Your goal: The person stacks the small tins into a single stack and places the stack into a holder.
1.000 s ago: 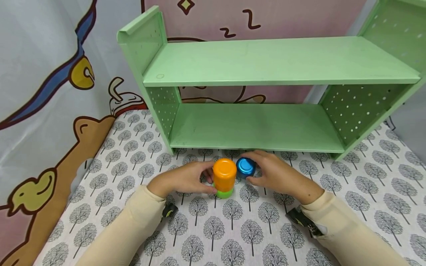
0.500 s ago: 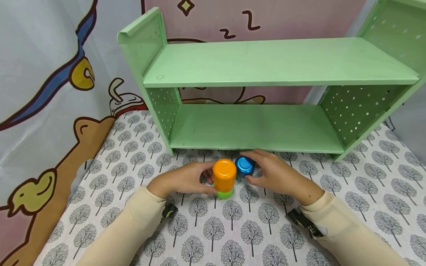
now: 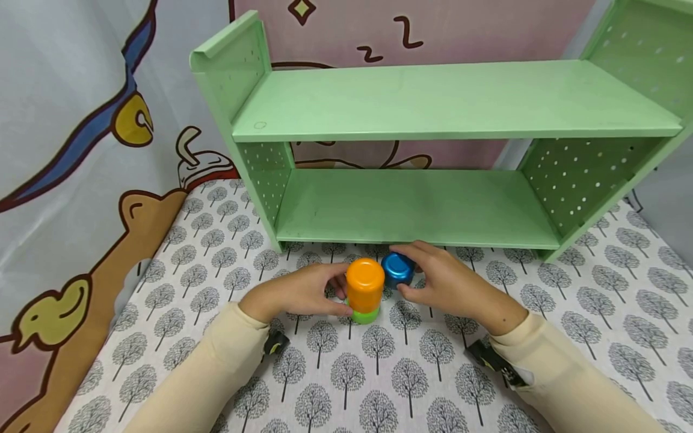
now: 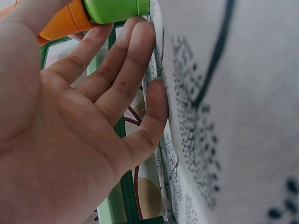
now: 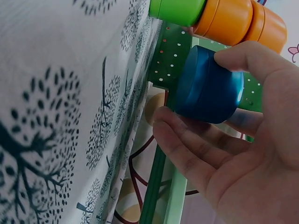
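My right hand holds a shiny blue cup between thumb and fingers, its closed end facing up. In the right wrist view the blue cup is raised above the cloth and slightly tilted. Just left of it stands a short stack: a green cup at the bottom, with orange cups on top. My left hand curves around the left side of this stack, thumb in front and fingers behind. In the left wrist view its fingertips meet the green cup near the orange seam.
A pale green two-level shelf stands right behind the cups, its lower front edge near my right fingers. Beneath everything lies a white cloth printed with grey trees. Cartoon-patterned curtains hang at the left and back.
The blue cup has shifted slightly left and up in the right hand, toward the stack, and its top tilts a little more. The left hand and the stack stay where they were.
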`<state>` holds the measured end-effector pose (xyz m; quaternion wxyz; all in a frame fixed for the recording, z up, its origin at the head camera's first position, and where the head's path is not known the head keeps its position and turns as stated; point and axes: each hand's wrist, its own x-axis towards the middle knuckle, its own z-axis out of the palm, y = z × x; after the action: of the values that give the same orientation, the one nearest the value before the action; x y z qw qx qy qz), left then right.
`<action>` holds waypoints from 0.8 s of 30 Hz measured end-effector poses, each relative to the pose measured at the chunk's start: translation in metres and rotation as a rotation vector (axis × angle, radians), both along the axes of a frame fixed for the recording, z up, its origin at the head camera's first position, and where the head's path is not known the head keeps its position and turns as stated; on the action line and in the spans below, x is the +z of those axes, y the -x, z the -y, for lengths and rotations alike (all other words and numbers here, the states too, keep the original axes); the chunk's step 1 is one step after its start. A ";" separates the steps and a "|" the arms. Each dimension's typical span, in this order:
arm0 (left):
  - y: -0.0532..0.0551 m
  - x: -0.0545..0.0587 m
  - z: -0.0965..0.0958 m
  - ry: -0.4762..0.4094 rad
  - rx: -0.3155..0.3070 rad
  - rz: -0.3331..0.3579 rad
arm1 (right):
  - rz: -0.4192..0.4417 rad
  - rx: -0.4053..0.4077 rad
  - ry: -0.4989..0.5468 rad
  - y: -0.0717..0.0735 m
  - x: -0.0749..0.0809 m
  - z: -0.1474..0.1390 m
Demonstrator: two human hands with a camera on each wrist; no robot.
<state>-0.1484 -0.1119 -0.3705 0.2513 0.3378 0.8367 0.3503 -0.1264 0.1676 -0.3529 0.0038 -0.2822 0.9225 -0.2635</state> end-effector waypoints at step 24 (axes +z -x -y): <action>0.000 -0.002 0.000 -0.008 -0.008 -0.012 | -0.006 -0.002 0.044 -0.004 0.005 0.001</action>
<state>-0.1488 -0.1117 -0.3721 0.2464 0.3442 0.8353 0.3508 -0.1222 0.1663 -0.3478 -0.0057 -0.2819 0.9168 -0.2830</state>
